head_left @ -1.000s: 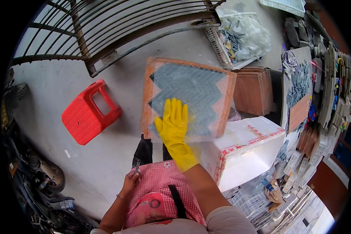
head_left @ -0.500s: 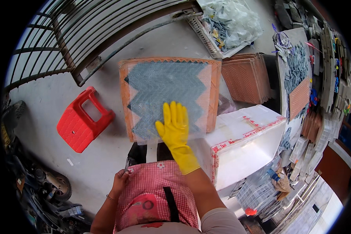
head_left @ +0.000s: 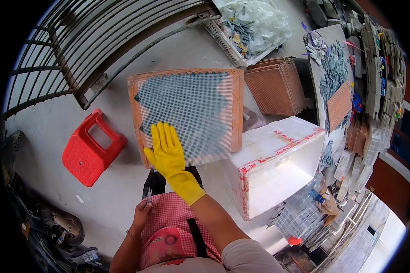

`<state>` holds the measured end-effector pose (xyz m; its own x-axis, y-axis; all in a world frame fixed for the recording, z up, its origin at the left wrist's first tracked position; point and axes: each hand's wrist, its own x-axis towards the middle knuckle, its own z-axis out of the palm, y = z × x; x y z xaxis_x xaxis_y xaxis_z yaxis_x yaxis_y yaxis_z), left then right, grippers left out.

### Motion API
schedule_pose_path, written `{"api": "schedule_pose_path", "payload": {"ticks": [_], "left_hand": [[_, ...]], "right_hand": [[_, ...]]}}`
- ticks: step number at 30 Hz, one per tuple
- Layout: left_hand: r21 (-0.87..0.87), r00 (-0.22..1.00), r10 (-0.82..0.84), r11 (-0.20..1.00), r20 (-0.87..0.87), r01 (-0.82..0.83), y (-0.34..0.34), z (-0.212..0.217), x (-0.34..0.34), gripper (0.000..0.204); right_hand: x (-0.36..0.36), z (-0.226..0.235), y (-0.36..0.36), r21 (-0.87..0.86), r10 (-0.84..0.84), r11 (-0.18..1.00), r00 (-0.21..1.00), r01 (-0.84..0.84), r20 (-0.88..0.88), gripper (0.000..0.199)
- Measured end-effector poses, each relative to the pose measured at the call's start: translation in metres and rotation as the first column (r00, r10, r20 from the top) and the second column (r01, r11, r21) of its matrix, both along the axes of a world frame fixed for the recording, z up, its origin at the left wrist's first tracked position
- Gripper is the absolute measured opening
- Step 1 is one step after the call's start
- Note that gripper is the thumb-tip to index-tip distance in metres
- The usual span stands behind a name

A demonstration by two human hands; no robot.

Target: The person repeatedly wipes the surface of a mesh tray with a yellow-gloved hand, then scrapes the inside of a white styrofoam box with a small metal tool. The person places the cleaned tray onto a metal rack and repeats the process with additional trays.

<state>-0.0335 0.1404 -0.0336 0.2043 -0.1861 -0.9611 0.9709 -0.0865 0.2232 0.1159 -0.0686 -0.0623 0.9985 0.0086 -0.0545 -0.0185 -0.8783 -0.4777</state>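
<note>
In front of me lies a terracotta-coloured tray (head_left: 237, 113) with a zigzag pattern of grey-blue tile pieces (head_left: 182, 95) on it. A white mesh sheet (head_left: 209, 157) covers the tiles and overhangs the tray's near edge. My right hand (head_left: 167, 148), in a yellow rubber glove, lies flat on the mesh near its lower left, fingers stretched out, thumb apart. My bare left hand (head_left: 142, 211) is closed at the left side of my pink checked apron (head_left: 168, 218). A thin grey strip (head_left: 149, 195) sticks up from its fingers; its exact kind is unclear.
A red plastic stool (head_left: 91, 150) stands left of the tray, below a metal rack (head_left: 123, 63). To the right are a white foam box (head_left: 278, 141) and stacked terracotta-coloured trays (head_left: 275, 88). Grey strips (head_left: 335, 68) pile on a board farther right. A motorbike (head_left: 64, 227) stands lower left.
My right hand has slid left across the mesh, from the lower middle to its lower left. The whole view has shifted slightly. My left hand still grips the thin strip.
</note>
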Motion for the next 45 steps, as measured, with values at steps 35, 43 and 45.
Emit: {"api": "schedule_pose_path", "payload": {"ticks": [35,43,45], "left_hand": [[0.096,0.939,-0.293,0.955,0.180,0.280,0.003,0.009,0.051,0.019],[0.083,0.947,-0.308,0.950,0.088,0.301,0.000,0.008,0.033,0.016],[0.065,0.931,-0.353,0.935,0.091,0.348,-0.011,0.013,0.039,0.016]], "right_hand": [[0.024,0.008,-0.115,-0.141,-0.398,0.893,0.896,0.427,0.198,0.061],[-0.041,0.010,-0.069,-0.044,-0.112,0.993,0.994,0.113,0.011,0.057],[-0.011,0.004,-0.081,0.002,-0.005,1.000,0.996,0.005,0.084,0.056]]}}
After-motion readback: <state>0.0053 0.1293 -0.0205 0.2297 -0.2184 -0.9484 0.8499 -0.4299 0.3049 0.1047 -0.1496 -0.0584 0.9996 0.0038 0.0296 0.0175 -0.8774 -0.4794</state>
